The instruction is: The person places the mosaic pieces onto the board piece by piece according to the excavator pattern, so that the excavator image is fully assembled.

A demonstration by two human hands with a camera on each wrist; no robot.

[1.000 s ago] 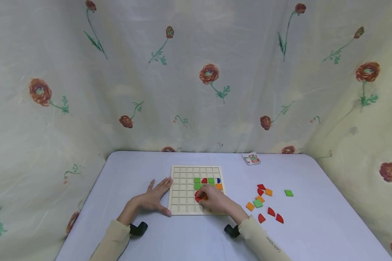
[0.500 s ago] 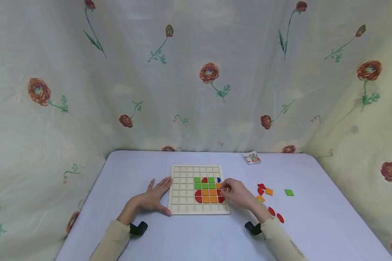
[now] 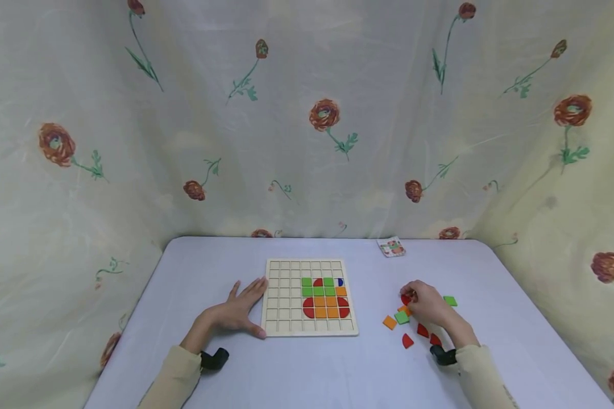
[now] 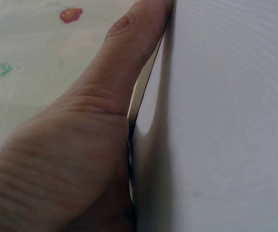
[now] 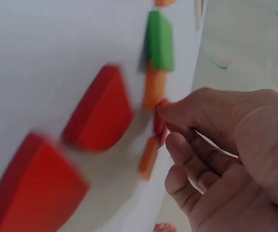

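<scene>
My left hand lies with fingers spread, fingertips and thumb against the left edge of a pale wooden grid board. The left wrist view shows the thumb along the board's edge. Green squares, orange squares and red quarter-circle pieces sit in the board's right half, with a small blue half-circle. Over the loose pieces right of the board, my right hand pinches a red quarter-circle piece between thumb and fingers; its far side is hidden.
Loose near the right hand are an orange square, a green square and several red quarter-circles. Another green square lies beyond it. A patterned card rests at the table's back edge, before a flowered curtain.
My right hand has moved from the board rightward to the loose pieces, leaving orange squares and red quarter-circles uncovered in the grid. My left hand has stayed at the board's edge.
</scene>
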